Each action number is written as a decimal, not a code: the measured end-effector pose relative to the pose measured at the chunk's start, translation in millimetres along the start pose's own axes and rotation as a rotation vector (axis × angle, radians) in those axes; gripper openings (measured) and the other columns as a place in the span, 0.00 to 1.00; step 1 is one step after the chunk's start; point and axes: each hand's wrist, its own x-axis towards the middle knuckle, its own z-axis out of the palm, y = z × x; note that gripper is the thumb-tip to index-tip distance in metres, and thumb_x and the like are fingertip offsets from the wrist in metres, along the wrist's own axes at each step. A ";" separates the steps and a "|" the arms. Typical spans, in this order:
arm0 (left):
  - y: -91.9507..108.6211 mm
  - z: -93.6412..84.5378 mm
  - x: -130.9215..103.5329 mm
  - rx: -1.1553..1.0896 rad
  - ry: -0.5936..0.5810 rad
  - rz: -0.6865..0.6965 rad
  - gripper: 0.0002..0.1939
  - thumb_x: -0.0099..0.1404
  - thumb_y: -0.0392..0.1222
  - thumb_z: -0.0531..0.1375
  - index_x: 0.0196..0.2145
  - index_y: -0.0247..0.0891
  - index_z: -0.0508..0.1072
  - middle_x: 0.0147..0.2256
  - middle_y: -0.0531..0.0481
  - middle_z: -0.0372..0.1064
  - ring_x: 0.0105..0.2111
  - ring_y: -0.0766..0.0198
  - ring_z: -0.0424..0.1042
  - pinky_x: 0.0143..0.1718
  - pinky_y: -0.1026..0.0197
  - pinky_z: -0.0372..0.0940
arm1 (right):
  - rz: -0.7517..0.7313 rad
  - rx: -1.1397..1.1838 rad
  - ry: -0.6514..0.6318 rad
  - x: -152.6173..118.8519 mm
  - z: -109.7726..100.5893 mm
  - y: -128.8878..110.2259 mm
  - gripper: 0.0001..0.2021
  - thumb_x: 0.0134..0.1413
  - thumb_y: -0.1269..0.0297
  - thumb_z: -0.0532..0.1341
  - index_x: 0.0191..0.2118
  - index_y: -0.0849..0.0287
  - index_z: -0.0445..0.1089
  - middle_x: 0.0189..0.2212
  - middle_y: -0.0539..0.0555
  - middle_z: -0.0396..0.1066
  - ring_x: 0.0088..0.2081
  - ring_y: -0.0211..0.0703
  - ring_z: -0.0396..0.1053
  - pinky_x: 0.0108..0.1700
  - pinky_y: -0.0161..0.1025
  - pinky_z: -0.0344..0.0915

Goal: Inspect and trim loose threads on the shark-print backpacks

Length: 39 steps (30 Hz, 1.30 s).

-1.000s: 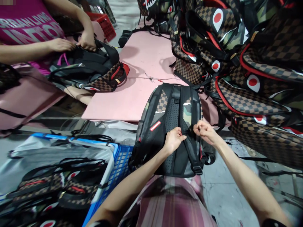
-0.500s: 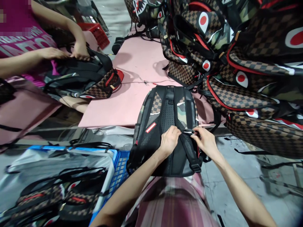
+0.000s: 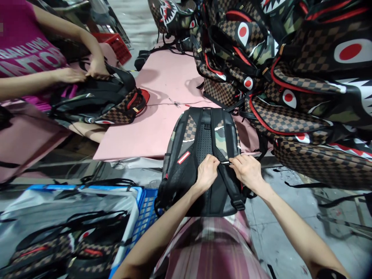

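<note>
A black backpack (image 3: 207, 131) with checkered and camouflage panels lies back side up, its far part over the table edge and its near end at my lap. My left hand (image 3: 207, 170) is closed in a pinch at the inner edge of the right-side shoulder strap (image 3: 229, 186). In my right hand (image 3: 247, 168) is a slim dark tool with a shiny blade, which looks like a pair of thread snips (image 3: 225, 162). Its tip points left across the strap towards my left fingertips. Whether a thread lies between the fingers is too small to tell.
On the pink table (image 3: 162, 77), several checkered backpacks (image 3: 308, 116) are piled at the right. A co-worker's hands (image 3: 97, 69) work on another backpack (image 3: 116, 93) at the left. A blue crate (image 3: 139, 193) lined with plastic holds more bags at the lower left.
The snips' blade has turned flatter and more of the tool is covered by my right hand, which has moved slightly left towards my left hand. The view has shifted slightly.
</note>
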 end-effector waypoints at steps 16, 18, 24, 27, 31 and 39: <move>12.4 -41.2 -40.4 -0.372 -0.434 0.169 0.14 0.64 0.37 0.49 0.23 0.37 0.68 0.27 0.52 0.65 0.28 0.67 0.65 0.32 0.67 0.58 | 0.645 0.744 0.182 -26.9 9.7 35.9 0.12 0.53 0.56 0.58 0.40 0.57 0.69 0.37 0.54 0.73 0.38 0.44 0.69 0.40 0.39 0.62; 12.1 -49.9 -43.2 -0.455 -0.712 0.248 0.16 0.63 0.38 0.50 0.20 0.38 0.71 0.25 0.53 0.68 0.27 0.68 0.67 0.32 0.68 0.59 | 0.812 0.945 0.262 -43.5 16.3 49.0 0.15 0.48 0.54 0.61 0.39 0.58 0.69 0.36 0.54 0.72 0.38 0.44 0.69 0.41 0.40 0.63; 8.4 -15.9 -0.4 -0.062 -0.128 -0.156 0.08 0.57 0.41 0.59 0.36 0.39 0.73 0.34 0.49 0.70 0.30 0.63 0.69 0.33 0.64 0.60 | 1.013 1.038 0.291 -73.1 18.2 43.2 0.21 0.39 0.51 0.65 0.37 0.61 0.70 0.24 0.49 0.66 0.27 0.37 0.63 0.30 0.36 0.61; 17.5 -11.1 -7.8 0.047 -0.289 -0.058 0.05 0.59 0.39 0.57 0.28 0.40 0.73 0.30 0.50 0.70 0.29 0.63 0.69 0.30 0.65 0.59 | 1.052 1.125 0.236 -82.0 15.0 34.0 0.18 0.44 0.49 0.61 0.31 0.62 0.71 0.15 0.45 0.57 0.19 0.34 0.55 0.22 0.34 0.53; 7.1 -59.2 -55.3 -0.204 -0.881 0.170 0.12 0.62 0.43 0.54 0.25 0.42 0.75 0.24 0.53 0.71 0.25 0.66 0.69 0.28 0.67 0.61 | 1.006 1.038 0.181 -108.2 12.3 31.0 0.15 0.50 0.53 0.57 0.31 0.60 0.72 0.14 0.47 0.60 0.20 0.36 0.58 0.26 0.35 0.56; -75.6 -119.4 -127.5 0.343 0.058 -0.143 0.26 0.57 0.53 0.57 0.51 0.39 0.63 0.46 0.42 0.66 0.47 0.48 0.64 0.47 0.47 0.61 | 0.853 0.865 0.066 -117.4 -3.5 -5.7 0.14 0.54 0.57 0.55 0.40 0.57 0.73 0.34 0.54 0.76 0.39 0.48 0.72 0.43 0.43 0.65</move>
